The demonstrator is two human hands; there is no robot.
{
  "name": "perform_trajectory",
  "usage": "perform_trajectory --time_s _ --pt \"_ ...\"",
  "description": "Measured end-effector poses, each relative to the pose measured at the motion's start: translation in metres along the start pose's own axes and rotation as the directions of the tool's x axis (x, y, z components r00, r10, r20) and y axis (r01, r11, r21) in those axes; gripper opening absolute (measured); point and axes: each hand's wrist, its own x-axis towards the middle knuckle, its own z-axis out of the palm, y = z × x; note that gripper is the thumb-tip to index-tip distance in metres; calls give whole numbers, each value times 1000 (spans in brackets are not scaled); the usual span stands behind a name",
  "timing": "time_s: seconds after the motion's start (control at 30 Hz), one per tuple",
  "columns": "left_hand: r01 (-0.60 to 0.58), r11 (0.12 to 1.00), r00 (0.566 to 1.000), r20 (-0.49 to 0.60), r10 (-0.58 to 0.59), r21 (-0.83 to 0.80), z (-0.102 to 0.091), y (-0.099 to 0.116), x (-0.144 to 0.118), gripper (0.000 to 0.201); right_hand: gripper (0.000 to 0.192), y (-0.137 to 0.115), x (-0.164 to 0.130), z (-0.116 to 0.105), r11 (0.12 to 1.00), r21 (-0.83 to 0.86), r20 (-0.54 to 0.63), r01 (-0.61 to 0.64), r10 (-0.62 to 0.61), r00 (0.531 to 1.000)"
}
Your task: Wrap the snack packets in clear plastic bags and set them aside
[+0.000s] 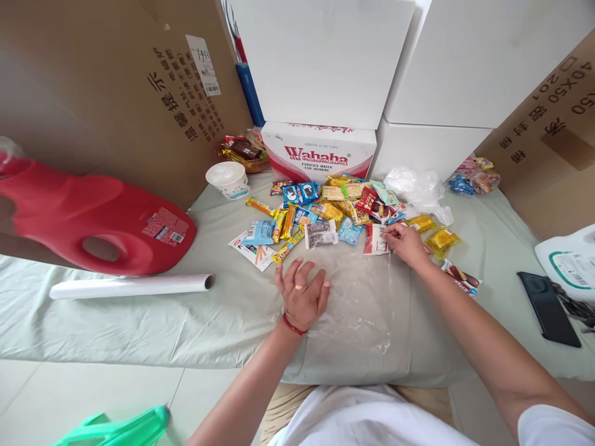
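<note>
My left hand (302, 296) rests palm down with its fingers apart, at the left edge of a clear plastic bag (357, 303) lying flat on the cloth. With fingertips closed at its edge, my right hand (407, 244) grips a small red-and-white snack packet (374, 240). Around them lies a pile of wrapped snacks: a dark snack in a clear wrapper (320, 235), a light blue packet (350, 231), yellow wrapped snacks (442, 240) and a blue packet (259, 232). A white packet with stick pictures (252, 251) is at the left of the pile.
Behind the pile stand a Wahaha water carton (320, 152) and a paper tub (228, 180). Crumpled clear plastic (416, 189) lies at back right. A red jug (111, 217) and white roll (132, 286) lie left; a phone (548, 308) lies right. Cardboard boxes (116, 80) flank both sides.
</note>
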Motion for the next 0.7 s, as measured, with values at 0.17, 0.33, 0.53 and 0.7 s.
perform_trajectory --time_s 0.17,0.33,0.53,0.7 --pt "142 990 918 374 -129 -8 6 2 20 43 27 6 -13 -20 997 -30 -26 -72 71 997" --pt "107 990 819 573 -37 -89 22 2 31 48 23 20 -52 -48 947 -311 -50 -77 65 997" --pt "25 987 792 605 76 -156 32 -5 30 49 24 -8 -121 -47 682 -586 12 438 -533 846" --pt "-96 988 885 444 140 -120 16 -4 32 41 42 -30 -172 -3 577 -218 567 787 -582 584"
